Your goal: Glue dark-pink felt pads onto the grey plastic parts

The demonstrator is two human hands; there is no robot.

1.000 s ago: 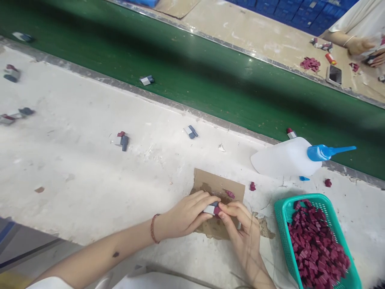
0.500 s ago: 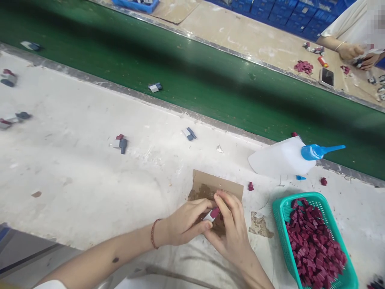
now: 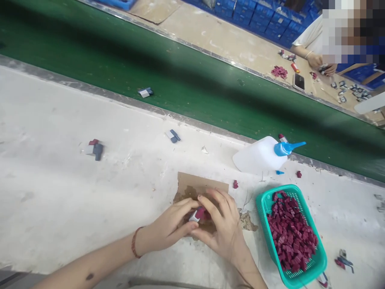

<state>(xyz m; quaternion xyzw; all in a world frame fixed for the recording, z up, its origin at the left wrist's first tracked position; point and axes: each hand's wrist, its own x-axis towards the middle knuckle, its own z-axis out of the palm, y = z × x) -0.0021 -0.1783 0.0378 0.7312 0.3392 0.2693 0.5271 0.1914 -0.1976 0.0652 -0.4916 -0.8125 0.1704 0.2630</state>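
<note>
Over the lower frame and far into the left, a pale, scuffed worktable point(image 3: 60, 204). Running slantwise from upper left to right edge, a green belt point(image 3: 192, 76). Beyond, along the top, a tan bench point(image 3: 210, 34), with a co-worker's hands point(image 3: 315, 60) near the upper right. At lower right, a teal basket point(image 3: 261, 216), heaped with maroon pieces point(image 3: 291, 233). At lower centre, beneath both hands, a stained sheet of cardboard point(image 3: 207, 181). Right of centre, lying on its side, a white bottle point(image 3: 255, 155) with a blue nozzle point(image 3: 290, 147) pointing right.

Reaching in from lower left, the left hand point(image 3: 165, 229), closed to a narrow pinch on a small white-and-maroon part point(image 3: 195, 217). Seen in the gap between left thumb and fingers, above the cardboard: white end toward the thumb, maroon end toward the right palm. Curved round from the right, the right hand point(image 3: 227, 228), with forefinger and thumb close by the left fingertips. Cannot tell, behind those bent fingers, of any hold on the part.

Just above and right of the cardboard, a loose maroon piece point(image 3: 235, 184).
</note>
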